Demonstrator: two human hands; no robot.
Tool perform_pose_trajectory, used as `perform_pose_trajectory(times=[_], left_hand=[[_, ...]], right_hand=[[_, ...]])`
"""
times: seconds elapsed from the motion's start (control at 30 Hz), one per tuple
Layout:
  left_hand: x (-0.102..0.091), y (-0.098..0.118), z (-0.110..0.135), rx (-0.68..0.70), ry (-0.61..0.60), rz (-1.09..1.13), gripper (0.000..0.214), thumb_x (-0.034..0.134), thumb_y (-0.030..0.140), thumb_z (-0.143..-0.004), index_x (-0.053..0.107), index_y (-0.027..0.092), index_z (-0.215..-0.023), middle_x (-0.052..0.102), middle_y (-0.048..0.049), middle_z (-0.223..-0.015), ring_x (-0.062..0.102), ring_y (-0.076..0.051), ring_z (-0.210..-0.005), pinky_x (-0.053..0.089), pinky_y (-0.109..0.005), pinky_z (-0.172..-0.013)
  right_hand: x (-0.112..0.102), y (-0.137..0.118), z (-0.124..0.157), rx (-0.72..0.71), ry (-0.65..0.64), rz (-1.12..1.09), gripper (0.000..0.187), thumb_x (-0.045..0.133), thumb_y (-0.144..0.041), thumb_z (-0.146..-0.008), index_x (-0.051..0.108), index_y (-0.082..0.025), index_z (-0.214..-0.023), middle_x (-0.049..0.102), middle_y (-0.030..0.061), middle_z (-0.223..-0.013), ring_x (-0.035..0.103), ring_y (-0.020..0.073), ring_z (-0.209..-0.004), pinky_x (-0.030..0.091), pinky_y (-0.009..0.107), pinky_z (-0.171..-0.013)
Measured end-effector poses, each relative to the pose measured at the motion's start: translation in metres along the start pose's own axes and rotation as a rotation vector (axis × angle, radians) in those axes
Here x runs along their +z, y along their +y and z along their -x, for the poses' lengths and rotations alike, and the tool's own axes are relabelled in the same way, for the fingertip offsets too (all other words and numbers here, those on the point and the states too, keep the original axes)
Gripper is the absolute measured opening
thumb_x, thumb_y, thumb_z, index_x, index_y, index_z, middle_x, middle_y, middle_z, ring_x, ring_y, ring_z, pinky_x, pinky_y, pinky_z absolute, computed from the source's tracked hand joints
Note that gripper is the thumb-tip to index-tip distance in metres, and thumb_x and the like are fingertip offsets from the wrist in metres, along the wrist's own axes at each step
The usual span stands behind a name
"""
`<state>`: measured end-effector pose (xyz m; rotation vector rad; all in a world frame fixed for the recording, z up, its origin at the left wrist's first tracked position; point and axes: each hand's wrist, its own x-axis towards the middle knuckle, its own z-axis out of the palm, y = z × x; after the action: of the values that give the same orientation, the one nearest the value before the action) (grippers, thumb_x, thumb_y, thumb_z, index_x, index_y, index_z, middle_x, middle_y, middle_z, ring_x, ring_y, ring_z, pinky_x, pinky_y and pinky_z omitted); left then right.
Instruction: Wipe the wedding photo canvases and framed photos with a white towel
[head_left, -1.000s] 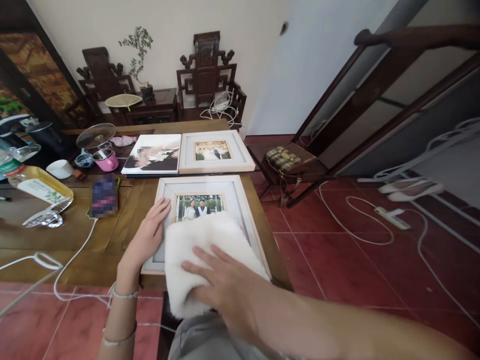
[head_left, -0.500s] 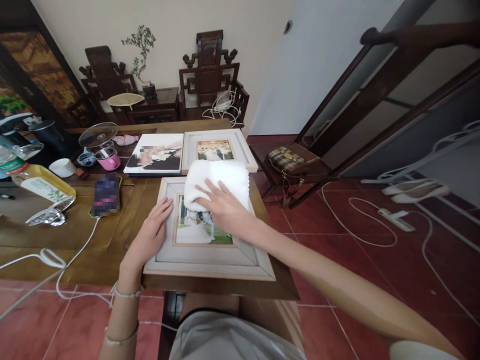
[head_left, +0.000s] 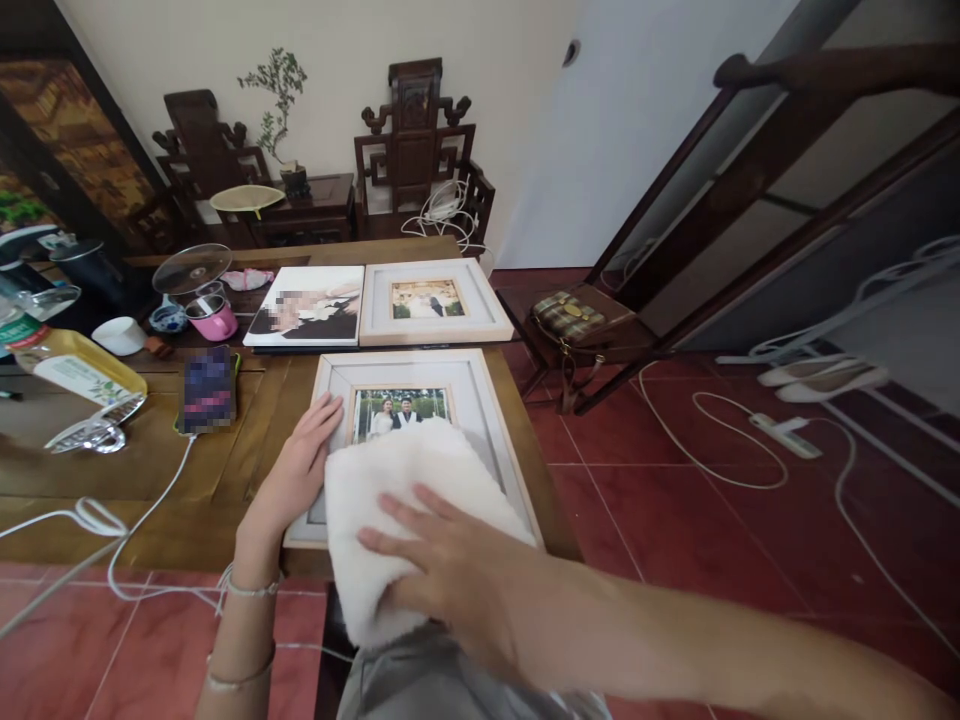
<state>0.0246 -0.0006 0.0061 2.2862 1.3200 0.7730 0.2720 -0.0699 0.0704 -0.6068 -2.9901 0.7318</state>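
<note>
White and fluffy, the folded cloth [head_left: 356, 500] lies over the near part of the pale wooden picture frame [head_left: 487, 415]. It hides the bottom of the small photo [head_left: 409, 412] of two people, and it pokes out past the frame's near edge. Your right hand [head_left: 457, 575] is on top of the cloth, fingers spread, not in a fist. Your left hand [head_left: 296, 465] rests loosely on the frame's left side. The frame sits flat on the brown wooden table [head_left: 221, 500]. Just behind it is another pale wooden frame [head_left: 487, 310].
</note>
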Motion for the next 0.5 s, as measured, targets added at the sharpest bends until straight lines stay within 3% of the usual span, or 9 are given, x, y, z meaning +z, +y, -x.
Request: perform_pose_trajectory(times=[0.2,0.33,0.5], left_hand=[[-0.001,0.002,0.000,-0.019,-0.005,0.005,0.047,0.032,0.018,-0.097,0.047,0.018,-0.142,0.044,-0.0104,-0.149,0.028,-0.022,-0.145,0.024,-0.047,-0.120],[0.000,0.000,0.000,0.017,0.008,-0.007,0.048,0.030,0.017,-0.097,0.047,0.018,-0.141,0.045,-0.0098,-0.149,0.028,-0.021,-0.145,0.023,-0.047,-0.120],[0.001,-0.004,0.001,0.036,0.007,-0.013,0.047,0.029,0.018,-0.098,0.045,0.018,-0.142,0.043,-0.0106,-0.150,0.027,-0.020,-0.145,0.023,-0.048,-0.120]], right_hand=[[-0.002,0.016,-0.005,0.052,0.077,-0.001,0.049,0.049,-0.002,-0.078,0.065,-0.022,-0.120,0.044,0.0058,-0.150,0.026,0.0321,-0.144,0.022,0.057,-0.117],[-0.009,0.050,-0.016,0.168,0.172,0.099,0.060,0.045,0.006,-0.070,0.062,-0.019,-0.122,0.040,0.0081,-0.152,0.023,0.0288,-0.146,0.020,0.056,-0.117],[-0.020,0.098,-0.043,0.322,0.334,0.291,0.064,0.045,0.011,-0.071,0.058,-0.018,-0.127,0.040,0.0101,-0.153,0.021,0.0288,-0.146,0.022,0.056,-0.116]])
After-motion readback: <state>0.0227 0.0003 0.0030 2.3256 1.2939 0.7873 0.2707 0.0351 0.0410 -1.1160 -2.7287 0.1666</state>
